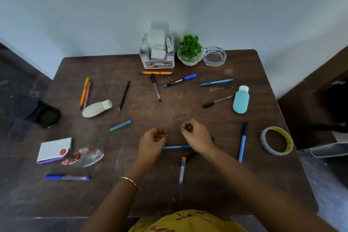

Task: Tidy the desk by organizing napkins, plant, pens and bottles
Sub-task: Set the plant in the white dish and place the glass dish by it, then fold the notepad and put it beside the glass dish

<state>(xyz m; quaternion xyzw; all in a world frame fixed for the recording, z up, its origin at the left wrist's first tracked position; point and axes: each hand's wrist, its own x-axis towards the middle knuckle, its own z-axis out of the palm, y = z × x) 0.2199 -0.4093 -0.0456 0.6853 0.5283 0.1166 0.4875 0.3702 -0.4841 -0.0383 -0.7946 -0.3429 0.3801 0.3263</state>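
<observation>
I see the desk (188, 194) strewn with pens. Both forearms reach forward over its middle. Left hand (153, 142) and right hand (195, 135) hover with fingers loosely curled, gripping nothing. A blue pen (176, 147) lies crosswise beneath them, long axis left-right; its tip is hidden.

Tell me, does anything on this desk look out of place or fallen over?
Yes. The white bottle and the teal bottle lie on their sides, and pens such as the black pen are scattered at all angles. The napkin holder and plant stand upright.
</observation>
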